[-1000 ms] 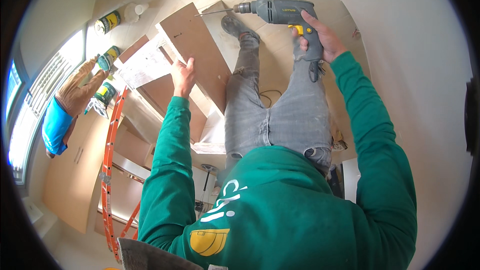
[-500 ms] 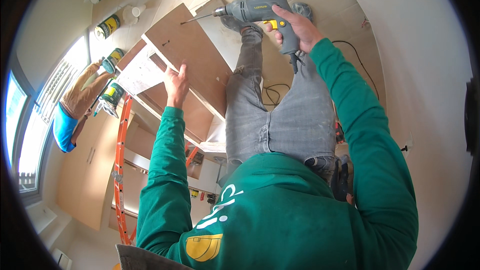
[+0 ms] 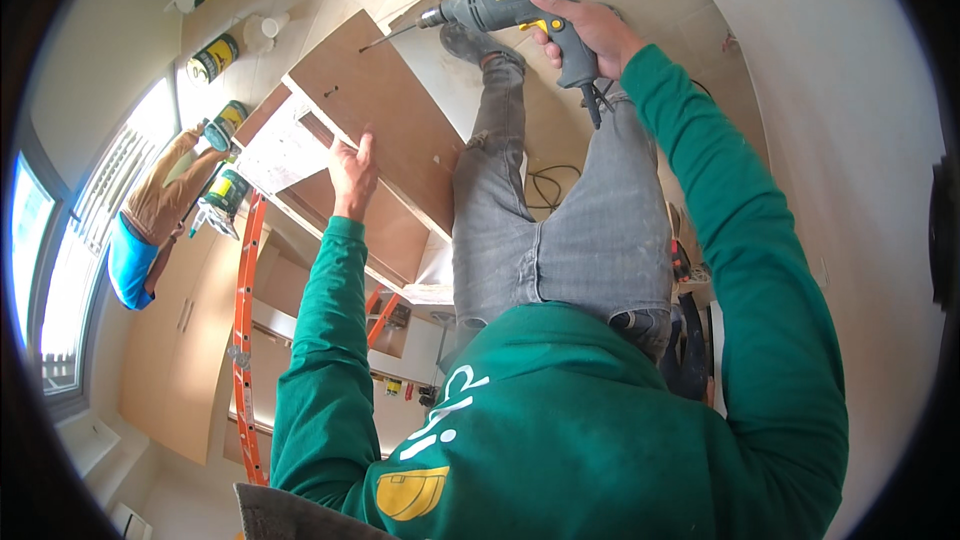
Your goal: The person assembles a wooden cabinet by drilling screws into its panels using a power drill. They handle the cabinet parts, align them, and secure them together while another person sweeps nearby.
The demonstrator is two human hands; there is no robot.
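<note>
My left hand [image 3: 353,178] grips the edge of a brown wooden box [image 3: 400,120], thumb on the outer face and fingers curled to the inner side. In my right hand [image 3: 597,35] is a grey corded power drill [image 3: 505,2], index finger at its yellow trigger. A long thin bit [image 3: 390,37] points left from the chuck, its tip at a spot near the panel's far edge. Whether the tip touches the wood I cannot tell. Nearer to my left hand, a screw [image 3: 331,92] sticks partly out of the same panel.
Several dark green and yellow cans [image 3: 213,59] stand at the left. Another person in a blue shirt [image 3: 131,262] is near the window. An orange ladder [image 3: 245,330] stands left of my left arm. A dark cable [image 3: 548,180] lies on the floor between my legs.
The drill body has risen slightly and moved left with my right hand, changing its tilt. Its bit tip stays at about the same spot. My left hand keeps its grip on the box.
</note>
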